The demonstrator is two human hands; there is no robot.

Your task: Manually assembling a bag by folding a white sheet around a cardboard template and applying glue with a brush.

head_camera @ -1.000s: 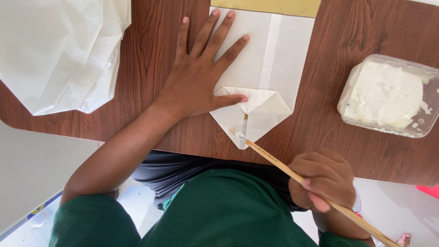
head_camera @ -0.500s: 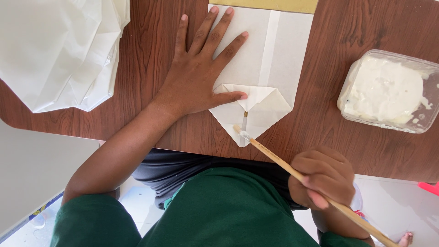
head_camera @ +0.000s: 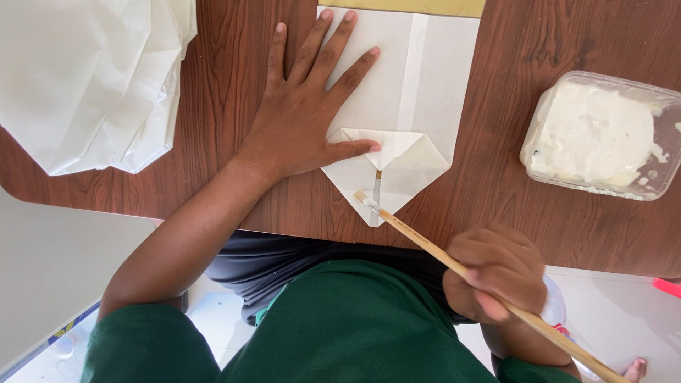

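A: What is carried by the table (head_camera: 241, 78)?

B: A pile of white sheets (head_camera: 85, 78) is spread over its far left corner. A folded paper bag (head_camera: 418, 106) is laid flat from the far edge to the near edge, its pointed end nearest the person. A tub of paste (head_camera: 603, 135) is set by the right edge.

A: And the hands?

B: The bag is pressed down by the left hand (head_camera: 305, 120), fingers spread flat. A brush (head_camera: 454, 262) is gripped in the right hand (head_camera: 496, 273), its tip held on the bag's point.
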